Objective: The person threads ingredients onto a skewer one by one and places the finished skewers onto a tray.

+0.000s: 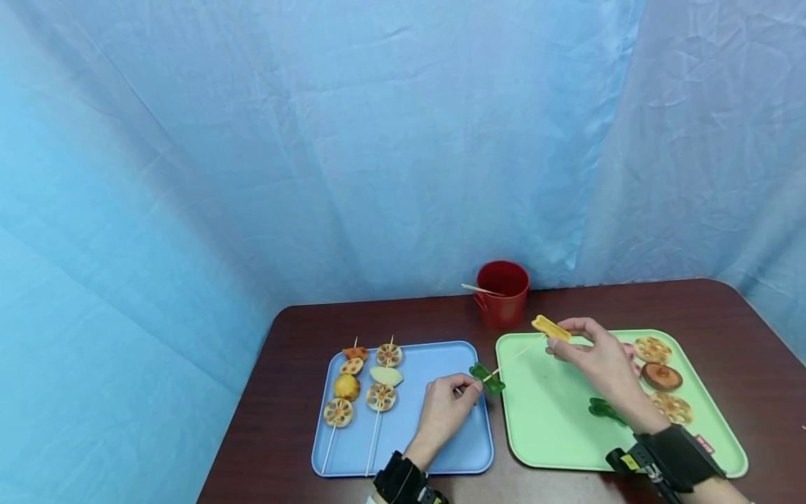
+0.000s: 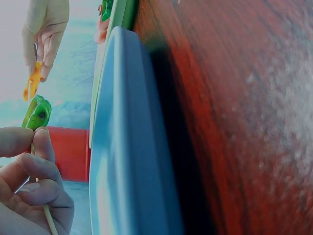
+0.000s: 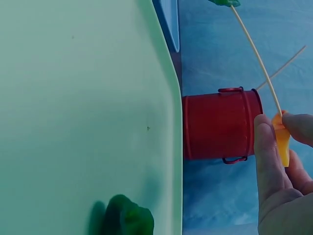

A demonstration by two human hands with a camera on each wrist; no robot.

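Note:
In the head view my left hand pinches a thin wooden skewer over the right part of the blue tray. A green pepper piece is threaded on it, right at my left fingertips. The skewer's lower end comes out below my curled fingers in the left wrist view. Above the green tray, my right hand pinches a yellow pepper-like piece between thumb and fingers. The skewer's tip meets this piece in the right wrist view.
The blue tray bears two loaded skewers with lotus root slices. On the green tray lie lotus slices, a mushroom slice and another green pepper piece. A red bucket with a skewer stands behind.

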